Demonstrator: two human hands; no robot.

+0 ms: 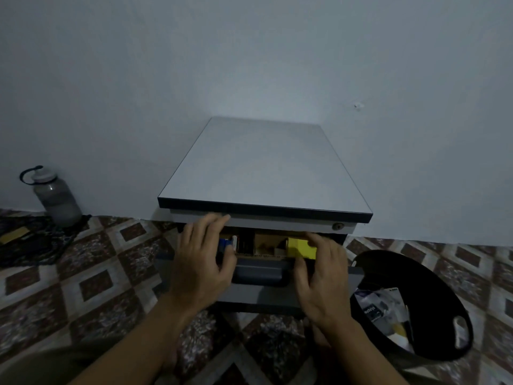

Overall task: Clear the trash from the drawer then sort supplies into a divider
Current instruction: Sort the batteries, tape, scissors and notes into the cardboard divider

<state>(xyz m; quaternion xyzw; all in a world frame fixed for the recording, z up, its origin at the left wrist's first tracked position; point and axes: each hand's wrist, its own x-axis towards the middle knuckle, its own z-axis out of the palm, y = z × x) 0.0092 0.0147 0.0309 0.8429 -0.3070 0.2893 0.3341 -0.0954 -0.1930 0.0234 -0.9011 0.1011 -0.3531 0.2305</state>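
Flanking cabinet (263,162): water bottle (55,198) left, black bin (433,273) holding trash (380,307) right.

- Wall (249,51): plain pale blue-grey.
- Cabinet (263,168): light grey top with a black edge band; pale grey panel beneath it.
- Drawer (261,273): dark grey front and handle.
- Divider (263,244): cardboard brown.
- Block (301,247), right side of the drawer: bright yellow.
- Small item (224,243), left side of the drawer: blue with a white end.
- Bin (433,287), lower right: black.
- Trash (383,309) in it: mostly white, one yellow bit.
- Bottle (57,200), left: smoky grey, whitish cap, black loop.
- Floor (97,273): speckled brown squares in cream and grey diamond borders.
- Cloth (36,245), far left: black, with a yellow strip on it.
- Sleeve (55,365), lower left: olive.
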